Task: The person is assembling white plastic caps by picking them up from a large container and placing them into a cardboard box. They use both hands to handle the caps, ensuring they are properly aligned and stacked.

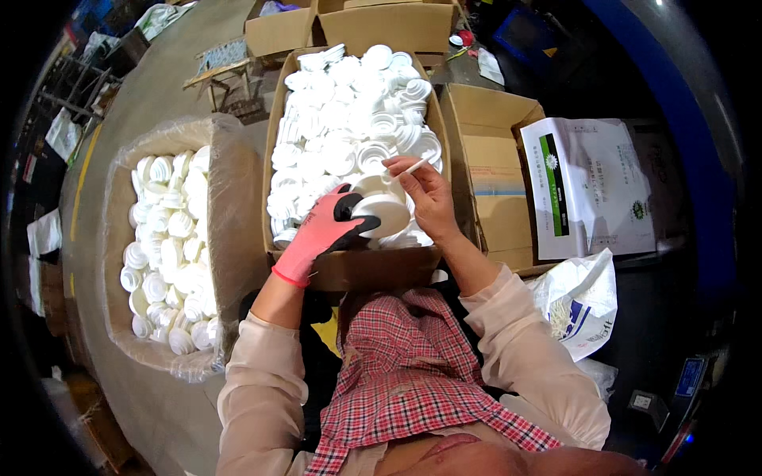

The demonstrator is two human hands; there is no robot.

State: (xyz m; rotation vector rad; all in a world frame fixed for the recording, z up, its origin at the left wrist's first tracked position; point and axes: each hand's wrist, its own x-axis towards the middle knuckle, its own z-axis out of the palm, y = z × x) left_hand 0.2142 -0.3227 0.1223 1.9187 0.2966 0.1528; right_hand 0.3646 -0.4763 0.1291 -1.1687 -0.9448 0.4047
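Head view, looking down: your left grip [324, 224], in a pink glove with black fingertips, is closed on the edge of a white round plastic piece [386, 216] at the centre of the frame. The piece is held over the near end of a cardboard box [373, 272] heaped with similar white round pieces [341, 119]. Your bare right grip [432, 202], just right of centre, pinches a slim white stick [421, 163] close above the piece; whether the stick touches it, you cannot tell from here.

The piece looks like thin moulded plastic, so it should feel light and fairly stiff. Its smooth face would probably slide under a bare fingertip, while the glove's black coating should hold better. The rim seems the surest place to take hold, thumb on one face and fingers on the other; a hard squeeze could flex or mark a thin edge.

At the left of the frame, a plastic-lined box [235, 190] holds more white round pieces [171, 254]. At the right are an open carton [494, 170] and, lower down, a white plastic bag [597, 297].
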